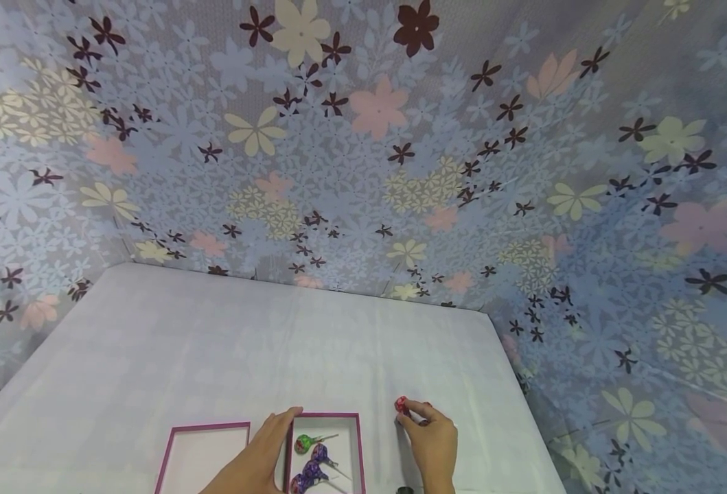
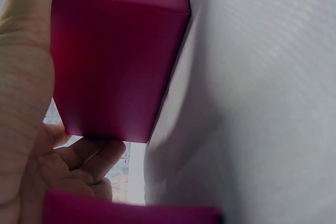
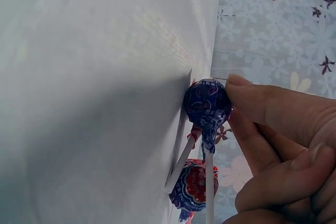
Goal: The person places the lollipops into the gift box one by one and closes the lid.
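Observation:
In the head view, my left hand (image 1: pixel 258 453) holds the left side of a pink-edged box (image 1: pixel 361 453). The left wrist view has the thumb on one end of the box's pink wall (image 2: pixel 113 66) and curled fingers at the far end. Inside lie a green-wrapped lollipop (image 1: pixel 303 444) and several purple ones (image 1: pixel 312 471). Right of the box, my right hand (image 1: pixel 434 442) pinches a lollipop at its fingertips; a red wrapper (image 1: pixel 401 403) shows there from above. In the right wrist view, a blue-wrapped lollipop (image 3: pixel 207 100) touches a fingertip, partly hiding others behind it.
Another pink-edged box (image 1: pixel 209 456) stands left of my left hand. A red-and-blue lollipop (image 3: pixel 195 184) lies beyond the pinched one. A small dark round object (image 1: pixel 405 490) is at the bottom edge. White cloth covers the table (image 1: pixel 264 343), with flowered fabric (image 1: pixel 338 171) behind.

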The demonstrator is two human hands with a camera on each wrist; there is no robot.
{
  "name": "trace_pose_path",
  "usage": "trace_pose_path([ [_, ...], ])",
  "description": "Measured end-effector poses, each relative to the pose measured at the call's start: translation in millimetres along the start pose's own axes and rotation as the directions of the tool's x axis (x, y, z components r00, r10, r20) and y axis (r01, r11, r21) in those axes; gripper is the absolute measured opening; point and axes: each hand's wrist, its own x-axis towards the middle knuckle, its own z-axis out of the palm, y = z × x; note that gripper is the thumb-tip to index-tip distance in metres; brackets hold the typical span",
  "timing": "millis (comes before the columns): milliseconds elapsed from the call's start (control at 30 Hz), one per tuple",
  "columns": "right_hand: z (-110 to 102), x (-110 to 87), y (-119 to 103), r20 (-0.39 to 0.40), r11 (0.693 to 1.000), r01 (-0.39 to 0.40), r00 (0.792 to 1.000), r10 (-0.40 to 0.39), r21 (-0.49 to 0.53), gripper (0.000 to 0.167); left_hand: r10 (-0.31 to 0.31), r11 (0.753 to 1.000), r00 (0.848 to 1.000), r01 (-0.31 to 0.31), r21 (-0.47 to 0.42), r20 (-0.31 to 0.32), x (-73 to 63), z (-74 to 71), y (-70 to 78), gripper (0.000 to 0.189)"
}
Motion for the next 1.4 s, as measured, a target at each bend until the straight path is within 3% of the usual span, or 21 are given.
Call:
trace_pose_path([
  [233,-3,-1.8,0,0.023,0.999,-0.039,0.999,0.040,-0.026,0.027,-0.001,0.998,1.000,0.001,0.055,-0.006,0.9,-1.3,2.0,0.124],
  [600,-8,-3.3,2,0.054,0.997,-0.050,0.997,0.054,-0.065,0.032,-0.051,0.998,0.998,0.053,-0.044,0.048,3.3,-3.0,3.8,0.128],
  [733,-9,-4.4,4,0.051,0.997,-0.045,0.998,0.048,-0.067,0.033,-0.049,0.998,0.997,0.051,-0.037,0.054,2.7,-2.2,3.1,0.127],
  [1033,-11,-4.8,5,0.065,0.994,-0.061,0.996,0.067,-0.087,0.033,-0.033,0.999,0.999,0.034,-0.008,0.039,2.0,-1.8,2.7,0.127],
  [1300,-10,-5.9,4,0.071,0.992,-0.071,0.994,0.079,-0.102,0.030,-0.061,0.998,0.997,0.061,0.000,0.041,2.3,0.0,1.3,0.128],
  [1400,-10,-5.8,4,0.074,0.992,-0.059,0.995,0.067,-0.112,0.030,-0.035,0.999,0.999,0.034,0.016,0.020,2.7,-1.0,2.8,0.128],
])
